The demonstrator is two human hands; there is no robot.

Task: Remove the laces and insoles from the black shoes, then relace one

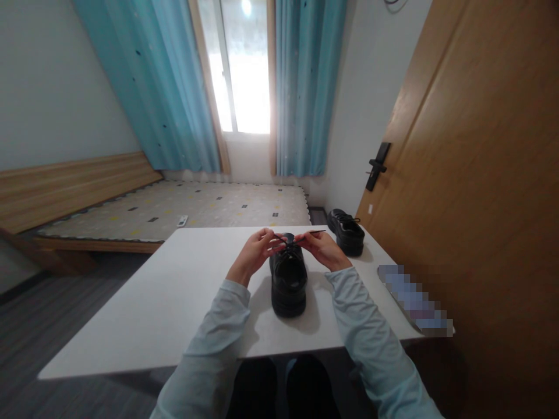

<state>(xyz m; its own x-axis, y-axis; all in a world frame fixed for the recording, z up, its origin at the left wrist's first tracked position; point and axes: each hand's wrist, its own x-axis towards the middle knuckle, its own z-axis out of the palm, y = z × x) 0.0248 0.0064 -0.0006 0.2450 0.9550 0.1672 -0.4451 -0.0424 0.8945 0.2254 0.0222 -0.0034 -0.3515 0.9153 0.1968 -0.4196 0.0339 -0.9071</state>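
Note:
A black lace-up shoe point(289, 291) stands upright on the white table point(196, 302), its heel towards me and its toe pointing away. My left hand point(257, 250) is at the left of the laces, fingers pinched on one end of the shoelace point(279, 238). On the other side my right hand point(322, 247) pinches the other lace end, which sticks out past the fingers. The lace crosses over the shoe's tongue between both hands; whether it is knotted there is too small to tell.
A second black shoe point(347, 233) with laces sits at the table's far right corner. A blurred flat item point(413, 299) lies along the right edge, beside the wooden door point(480, 174). Beyond the table is a bed point(209, 203) with a white remote point(182, 220) on it.

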